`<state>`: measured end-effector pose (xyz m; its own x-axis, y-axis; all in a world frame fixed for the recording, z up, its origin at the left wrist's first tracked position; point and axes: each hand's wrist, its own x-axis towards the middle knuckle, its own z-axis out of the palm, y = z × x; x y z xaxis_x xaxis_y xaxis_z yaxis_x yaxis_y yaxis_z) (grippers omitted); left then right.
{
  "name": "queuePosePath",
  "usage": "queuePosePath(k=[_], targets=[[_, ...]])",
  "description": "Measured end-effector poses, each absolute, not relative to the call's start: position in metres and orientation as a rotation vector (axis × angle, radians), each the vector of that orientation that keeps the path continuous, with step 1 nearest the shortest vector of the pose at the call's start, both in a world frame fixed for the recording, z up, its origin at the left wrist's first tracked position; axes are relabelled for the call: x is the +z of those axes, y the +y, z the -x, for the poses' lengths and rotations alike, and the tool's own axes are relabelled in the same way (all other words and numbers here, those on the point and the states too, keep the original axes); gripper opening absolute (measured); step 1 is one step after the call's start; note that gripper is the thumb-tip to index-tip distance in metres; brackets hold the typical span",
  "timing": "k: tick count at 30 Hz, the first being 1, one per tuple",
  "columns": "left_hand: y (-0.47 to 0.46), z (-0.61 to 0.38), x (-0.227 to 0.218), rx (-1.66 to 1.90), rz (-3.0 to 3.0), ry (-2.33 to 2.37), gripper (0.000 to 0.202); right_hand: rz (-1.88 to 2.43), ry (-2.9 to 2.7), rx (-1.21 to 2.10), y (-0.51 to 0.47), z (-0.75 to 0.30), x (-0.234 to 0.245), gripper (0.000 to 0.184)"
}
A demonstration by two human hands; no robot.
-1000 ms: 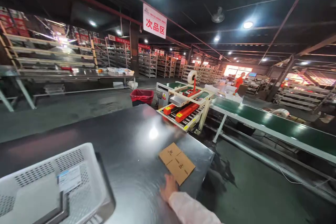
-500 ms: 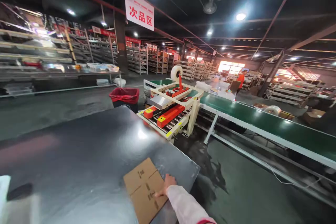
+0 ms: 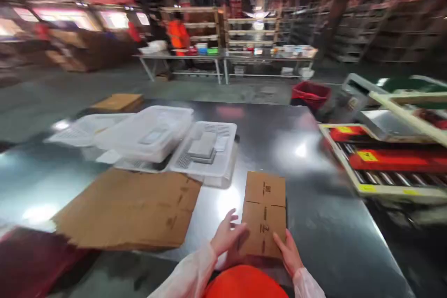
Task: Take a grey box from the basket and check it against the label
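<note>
I see the right hand [image 3: 292, 254] pinch the cardboard [image 3: 258, 219]; the left hand [image 3: 225, 236] has fingers apart. Holding both sides should steady it.

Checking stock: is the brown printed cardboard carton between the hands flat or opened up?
Flat: the brown printed cardboard carton shows one broad face, with no raised walls.
</note>
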<state>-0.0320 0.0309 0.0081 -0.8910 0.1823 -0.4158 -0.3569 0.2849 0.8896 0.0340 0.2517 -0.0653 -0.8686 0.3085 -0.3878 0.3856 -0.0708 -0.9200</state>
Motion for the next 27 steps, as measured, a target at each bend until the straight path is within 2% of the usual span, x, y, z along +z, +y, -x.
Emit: queuePosePath(k=[2, 4, 9, 14, 19, 24, 27], targets=[[0.018, 0.048, 0.014, 1.773, 0.141, 2.186, 0.045, -0.638, 1.991, -2.099, 0.212, -0.017, -0.069, 0.057], [-0.012, 0.057, 0.021, 1.658, 0.18, 2.401, 0.036, -0.5, 1.97, -2.005, 0.181, 0.003, -0.077, 0.058], [-0.11, 0.057, 0.029, 0.608, 0.495, 2.834, 0.044, -0.154, 2.3, -1.656, 0.149, 0.074, -0.085, 0.055], [-0.159, 0.07, 0.003, 0.105, 0.568, 3.084, 0.052, 0.453, 2.823, -1.036, 0.112, 0.177, -0.032, 0.036], [-0.159, 0.087, -0.016, 0.076, 0.561, 3.077, 0.053, 0.646, 2.907, -0.732, 0.073, 0.243, -0.001, 0.035], [-0.145, 0.154, -0.003, 0.404, 0.332, 3.281, 0.048, 0.669, 2.892, -0.53, 0.076, 0.247, -0.008, 0.027], [-0.131, 0.221, 0.006, 0.531, 0.126, 3.263, 0.051, 0.588, 2.894, -0.541, 0.091, 0.239, -0.012, 0.028]])
